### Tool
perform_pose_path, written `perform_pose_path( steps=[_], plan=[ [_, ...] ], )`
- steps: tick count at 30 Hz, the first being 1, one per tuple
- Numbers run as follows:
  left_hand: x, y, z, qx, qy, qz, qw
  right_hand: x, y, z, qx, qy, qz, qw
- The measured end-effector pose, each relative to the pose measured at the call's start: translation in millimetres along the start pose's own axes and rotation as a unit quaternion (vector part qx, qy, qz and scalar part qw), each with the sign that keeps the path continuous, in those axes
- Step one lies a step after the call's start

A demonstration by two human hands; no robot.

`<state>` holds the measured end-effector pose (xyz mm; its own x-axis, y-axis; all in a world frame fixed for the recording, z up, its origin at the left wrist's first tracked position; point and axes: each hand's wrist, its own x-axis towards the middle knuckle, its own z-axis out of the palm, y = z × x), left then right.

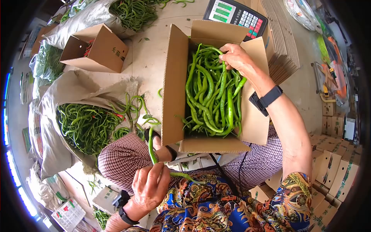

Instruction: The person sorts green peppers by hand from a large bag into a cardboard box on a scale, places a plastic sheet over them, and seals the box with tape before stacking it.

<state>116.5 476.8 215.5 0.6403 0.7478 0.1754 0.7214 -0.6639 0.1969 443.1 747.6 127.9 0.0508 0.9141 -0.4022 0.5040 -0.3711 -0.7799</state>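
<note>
An open cardboard box (pixel 174 89) stands in front of me with its flaps spread, filled with long green chili peppers (pixel 210 92). My right hand (pixel 235 58) reaches over the box's right side, its fingers closed at the upper part of the pile on a green pepper there; the fingertips are partly hidden. Low at the left, over my lap, my left hand (pixel 151 185) grips a long green chili pepper (pixel 151 145). One part of that pepper points up from the fist and another sticks out to the right. Both wrists wear dark bands.
An open sack (pixel 91 92) of green peppers lies on the left, with loose peppers (pixel 135 106) spilling from it. Behind it sits a smaller carton (pixel 104 52) with something red inside. A digital scale (pixel 235 17) and flattened cardboard (pixel 284 34) are beyond the box; stacked cartons (pixel 328 170) fill the lower right.
</note>
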Motion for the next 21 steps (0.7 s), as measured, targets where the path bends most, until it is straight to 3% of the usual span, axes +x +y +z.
perform_pose_path(
  steps=[1,4,5,7,10,12,13,14,15,16,17,19,21],
  plan=[
    [-9.6,3.5,6.0,-0.009,-0.023,-0.036,0.999,1.2,-1.8,1.3,-0.001,0.0,-0.003,1.0],
    [-28.0,14.5,24.5,-0.056,-0.097,-0.101,0.989,15.2,10.0,6.2,-0.232,0.019,-0.048,0.971],
    [-27.8,16.7,31.0,-0.076,-0.106,-0.114,0.985,12.7,8.7,4.6,-0.232,0.018,-0.053,0.971],
    [-31.4,16.9,33.7,-0.176,-0.111,-0.118,0.971,5.0,7.5,6.1,-0.251,0.015,-0.106,0.962],
    [-31.0,5.5,-0.7,-0.36,-0.07,-0.122,0.922,-23.4,-3.3,-11.5,-0.353,0.107,-0.249,0.895],
    [-46.5,-12.5,-36.9,-0.443,-0.027,-0.197,0.874,-70.0,-42.2,-18.3,-0.23,0.066,-0.249,0.939],
    [-61.0,-23.4,-52.0,-0.481,0.008,-0.242,0.843,-101.3,-63.6,-11.4,-0.088,0.005,-0.224,0.971],
    [-73.7,-37.1,-64.6,-0.487,0.065,-0.295,0.819,-135.5,-87.4,-4.5,-0.059,-0.033,-0.2,0.977],
    [-97.6,-48.1,-61.8,-0.503,0.13,-0.386,0.763,-173.8,-108.7,6.7,-0.039,-0.051,-0.147,0.987],
    [-110.7,-60.9,-51.1,-0.507,0.216,-0.452,0.701,-198.7,-104.6,20.3,0.041,-0.083,-0.158,0.983],
    [-130.2,-82.1,-33.2,-0.488,0.247,-0.491,0.678,-223.8,-100.1,35.8,0.129,-0.138,-0.129,0.974],
    [-174.9,-122.4,14.9,-0.469,0.249,-0.589,0.609,-255.5,-97.6,71.0,0.163,-0.237,-0.034,0.957],
    [-246.4,-152.2,82.7,-0.375,0.181,-0.64,0.645,-265.7,-85.0,113.2,0.181,-0.257,0.017,0.949]
  ],
)
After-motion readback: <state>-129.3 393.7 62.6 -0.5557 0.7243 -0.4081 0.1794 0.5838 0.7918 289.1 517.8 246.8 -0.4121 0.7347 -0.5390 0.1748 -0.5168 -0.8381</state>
